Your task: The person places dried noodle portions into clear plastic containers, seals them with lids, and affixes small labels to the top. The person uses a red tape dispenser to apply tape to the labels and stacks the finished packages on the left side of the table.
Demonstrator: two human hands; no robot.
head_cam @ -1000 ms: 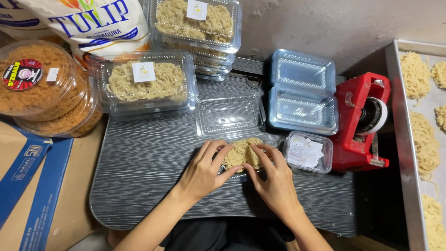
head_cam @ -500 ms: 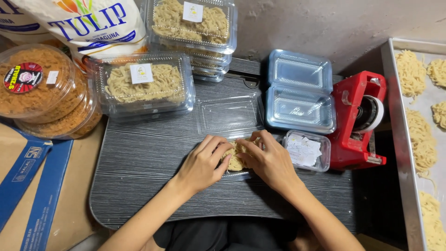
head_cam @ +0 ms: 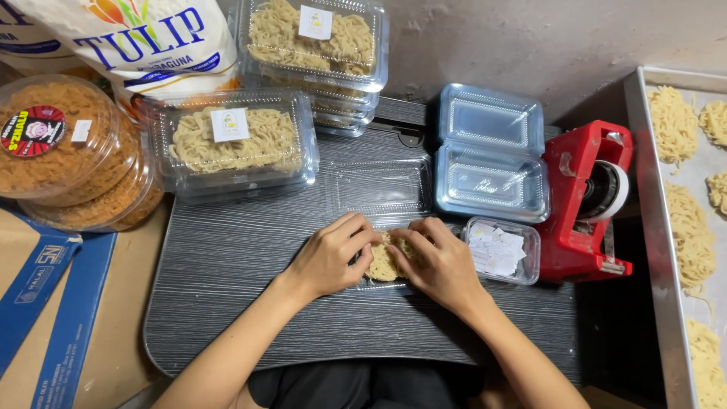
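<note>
1. Round tubs of orange crisps (head_cam: 64, 151) are stacked at the far left, with a flour bag (head_cam: 144, 38) behind them, out of the way of the hands.
2. Sealed noodle boxes (head_cam: 235, 140) stand at the back of the grey lap table (head_cam: 227, 303), lids shut and labelled, which leaves the front free.
3. The left hand (head_cam: 329, 257) and right hand (head_cam: 439, 265) cup a noodle nest (head_cam: 385, 261) from both sides, fingers curled and pressing it into an open clear clamshell tray (head_cam: 382, 189) at the table's middle; the lid lies flat behind.
4. Empty clamshells (head_cam: 491, 159), a small tub of paper labels (head_cam: 501, 250) and a red tape dispenser (head_cam: 591, 197) sit within the right hand's reach; a metal tray of noodle nests (head_cam: 666, 250) is at the far right.
5. Compared with a second ago, the hands are closer together and cover more of the nest.
</note>
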